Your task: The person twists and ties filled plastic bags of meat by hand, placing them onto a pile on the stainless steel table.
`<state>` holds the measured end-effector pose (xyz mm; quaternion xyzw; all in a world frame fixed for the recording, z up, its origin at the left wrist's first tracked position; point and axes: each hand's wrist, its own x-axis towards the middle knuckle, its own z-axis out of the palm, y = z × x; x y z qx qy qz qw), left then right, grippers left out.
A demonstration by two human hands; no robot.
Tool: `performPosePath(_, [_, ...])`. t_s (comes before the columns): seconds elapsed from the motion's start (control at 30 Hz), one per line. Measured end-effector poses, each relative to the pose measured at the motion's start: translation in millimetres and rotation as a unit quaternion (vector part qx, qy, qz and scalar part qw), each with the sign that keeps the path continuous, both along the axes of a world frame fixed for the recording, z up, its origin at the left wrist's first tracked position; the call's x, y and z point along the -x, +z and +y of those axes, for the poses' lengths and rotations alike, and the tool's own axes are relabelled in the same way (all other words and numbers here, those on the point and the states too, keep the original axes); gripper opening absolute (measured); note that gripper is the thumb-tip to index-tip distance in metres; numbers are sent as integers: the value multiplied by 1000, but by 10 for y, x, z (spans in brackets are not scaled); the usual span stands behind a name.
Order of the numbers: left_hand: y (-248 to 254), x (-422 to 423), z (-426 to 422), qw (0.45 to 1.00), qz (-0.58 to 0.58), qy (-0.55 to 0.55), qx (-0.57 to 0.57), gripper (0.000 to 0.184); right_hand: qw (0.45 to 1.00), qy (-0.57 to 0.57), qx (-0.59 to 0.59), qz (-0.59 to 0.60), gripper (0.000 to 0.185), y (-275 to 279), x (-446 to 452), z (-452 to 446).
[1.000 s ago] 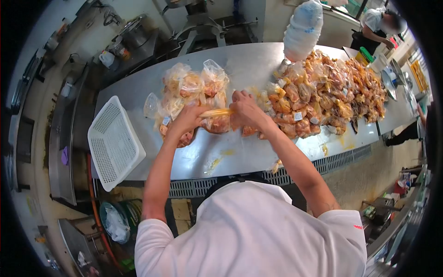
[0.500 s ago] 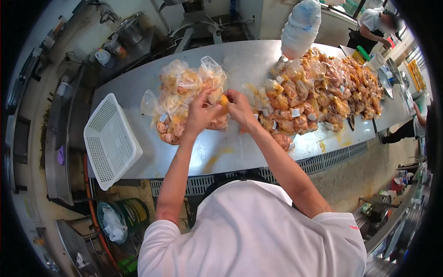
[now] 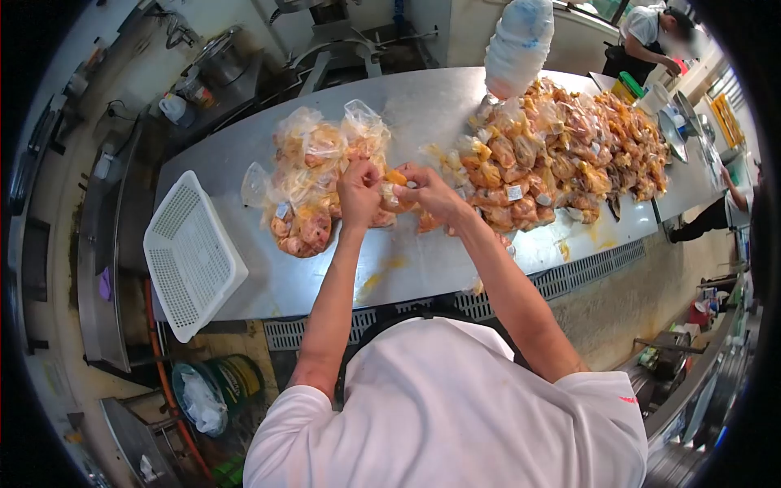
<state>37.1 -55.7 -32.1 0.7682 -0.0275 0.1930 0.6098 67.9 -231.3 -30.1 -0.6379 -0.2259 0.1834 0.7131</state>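
A small clear plastic bag of orange-coloured meat (image 3: 394,198) is between my two hands above the metal table (image 3: 423,89). My left hand (image 3: 359,192) is closed, its fingertips pinched at the bag's left side. My right hand (image 3: 429,192) grips the bag from the right with bent fingers. Just beyond and left of my left hand lies a heap of larger clear bags of marinated meat (image 3: 307,220), some with white labels. To the right of my right hand spreads a big pile of small meat bags (image 3: 521,175), several with labels.
A white perforated plastic basket (image 3: 237,275) stands at the table's left end. A stack of clear-wrapped white containers (image 3: 519,53) rises behind the pile. A green bin (image 3: 236,382) is on the floor at lower left. Another person (image 3: 647,45) works at the far right.
My hands have drawn slightly apart, the right one moving a little to the right. More of the small bag shows between them. The view has shifted slightly.
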Motion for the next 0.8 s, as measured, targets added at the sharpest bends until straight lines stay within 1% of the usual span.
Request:
performPosePath(0.03, [56,38,-36,970,-13,39,-238,22,1000,-3,2,-1,22,-19,9,-31])
performPosePath(0.07, [105,75,-85,971,-14,38,-235,22,997,-68,41,-7,21,-49,51,-68])
performPosePath(0.1, [120,137,-132,982,21,-20,-187,20,988,-130,81,-10,19,-82,122,-97])
performPosePath(0.13, [159,200,-173,986,56,-76,-137,18,988,-127,83,-9,19,-69,198,-119])
performPosePath(0.17, [199,247,-226,988,61,-88,-115,14,975,-180,118,-46,17,-51,271,-128])
performPosePath(0.2, [162,260,-268,988,64,-78,-115,14,958,-230,151,-83,16,-42,355,-110])
performPosePath(0.23, [119,248,-315,986,91,-61,-123,13,961,-218,149,-84,16,-84,436,-92])
performPosePath(0.27, [80,225,-376,984,116,-44,-130,13,947,-231,177,-136,17,-127,502,-95])
performPosePath(0.3, [80,335,-548,990,48,-75,-105,14,929,-245,203,-190,18,-162,484,-116])
performPosePath(0.33, [93,443,-682,991,-21,-108,-81,15,930,-238,200,-195,18,-258,389,-187])
performPosePath(0.4, [121,441,-664,989,-16,-114,-96,14,915,-249,227,-221,22,-504,253,-392])
performPosePath(0.43, [127,418,-635,985,-14,-129,-114,13,916,-246,224,-223,22,-486,216,-443])
performPosePath(0.5, [-176,-4,-254,990,20,-64,-125,14,883,-316,276,-210,30,-422,158,-525])
performPosePath(0.57, [-293,-463,316,983,45,81,-160,26,885,-318,264,-216,32,-285,147,-569])
performPosePath(0.6, [-253,-601,571,928,2,208,-309,43,886,-321,255,-216,34,-251,168,-580])
performPosePath(0.63, [-238,-753,790,889,56,290,-350,48,897,-316,238,-198,34,-250,177,-567])
performPosePath(0.67, [-271,-892,966,839,108,367,-387,53,896,-320,237,-197,34,-245,187,-546])
performPosePath(0.7, [-431,-1006,1099,797,115,421,-417,46,898,-305,245,-202,34,-230,206,-506])
performPosePath(0.77, [-801,-1256,1555,806,89,421,-406,33,897,-296,253,-208,33,-164,247,-439])
performPosePath(0.8, [-826,-1376,1827,855,55,364,-364,27,916,-270,221,-200,32,-90,251,-404])
